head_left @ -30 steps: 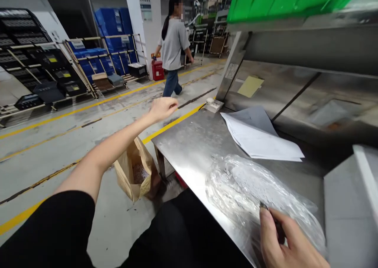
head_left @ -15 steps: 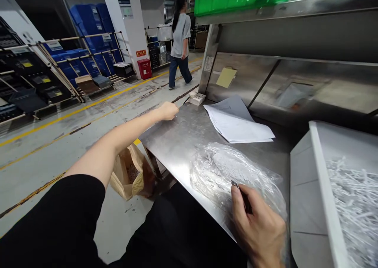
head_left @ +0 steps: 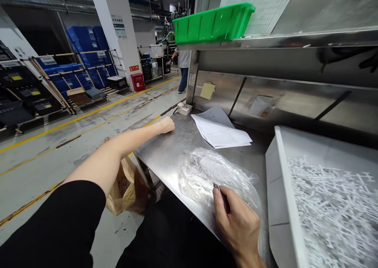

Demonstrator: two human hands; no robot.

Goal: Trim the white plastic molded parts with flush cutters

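1. Tool [head_left: 225, 204], dark, pinched between thumb and fingertips of the right hand [head_left: 239, 222].
2. Clear plastic bag [head_left: 206, 169] below that grip, white bin [head_left: 279, 205] to its right.
3. Left hand [head_left: 167, 125] curled closed, farther left; contents hidden.

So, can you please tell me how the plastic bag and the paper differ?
The plastic bag is clear and shiny; the paper is white and dull. The bag is crumpled all over, whereas the paper is mostly smooth, with a part curled over. The bag is beside the right hand; the paper is farther away. Both lie on the metal table.
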